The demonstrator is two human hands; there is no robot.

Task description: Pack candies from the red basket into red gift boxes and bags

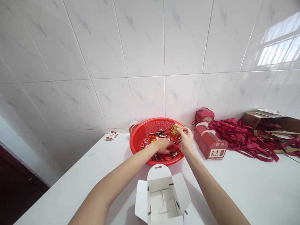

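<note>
A red plastic colander (134,142) holds many red-wrapped sweets (150,140). Inside it, my left hand (163,145) reaches down among the wrappers with its fingers apart; the fingertips are partly hidden. At the colander's right rim, my right hand (186,137) is closed on a red packet with gold markings (173,133), pinched between thumb and fingers and tilted over the sweets. In front of the colander, nearest me, stands an open white-lined box (161,176) with its flaps spread; no sweets show inside.
Red gift boxes (212,143) stand right of the colander, beside a heap of dark red ribbons (241,137) and a brown carton (252,120). A printed card (113,135) lies at the back left of the white table (98,168). A tiled wall (145,47) rises behind.
</note>
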